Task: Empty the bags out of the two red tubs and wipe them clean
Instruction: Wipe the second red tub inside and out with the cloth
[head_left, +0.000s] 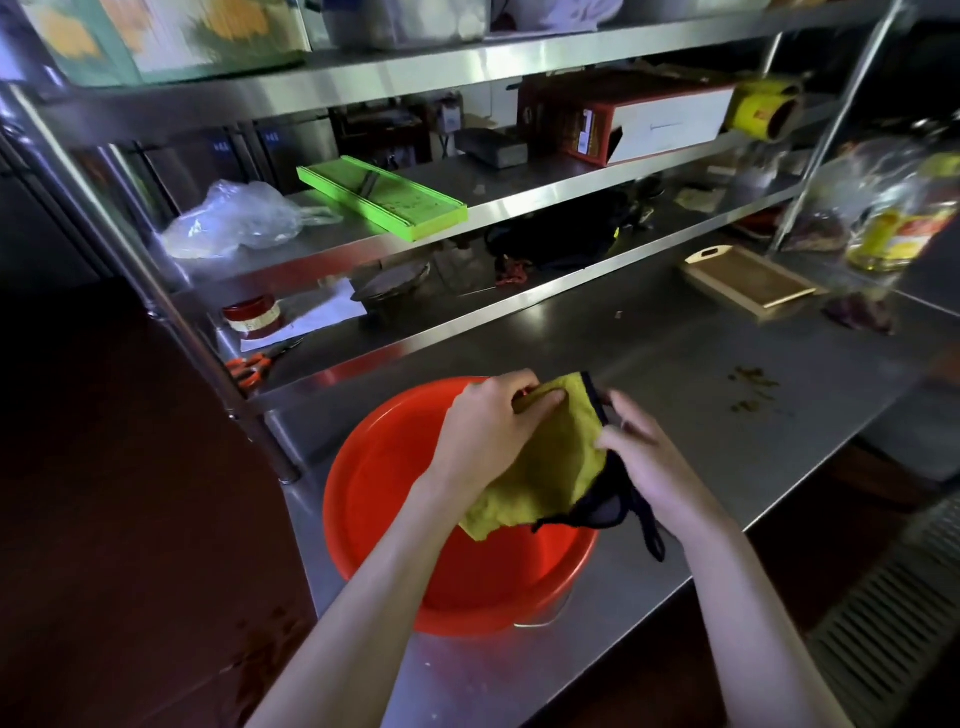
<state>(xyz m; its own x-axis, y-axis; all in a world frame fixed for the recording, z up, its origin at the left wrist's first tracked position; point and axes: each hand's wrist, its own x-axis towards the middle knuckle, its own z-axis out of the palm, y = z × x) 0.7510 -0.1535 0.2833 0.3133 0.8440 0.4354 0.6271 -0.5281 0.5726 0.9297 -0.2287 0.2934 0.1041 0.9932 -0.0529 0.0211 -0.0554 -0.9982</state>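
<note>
One red tub (384, 483) stands on the steel table near its left end, and I see no bags inside it. Above the tub both hands hold a yellow cloth (550, 467) with a dark trim and a dark loop hanging down. My left hand (488, 421) pinches the cloth's upper edge. My right hand (649, 457) grips its right side by the trim. The cloth hangs over the tub's right half and hides part of the rim. A second tub is not in view.
The steel table (727, 415) carries green crumbs (753, 389) to the right and a wooden tray (753, 280) at the back. Shelves behind hold orange scissors (249, 366), a green slicer (384, 197), a clear plastic bag (239, 218) and boxes. An oil bottle (904, 223) stands far right.
</note>
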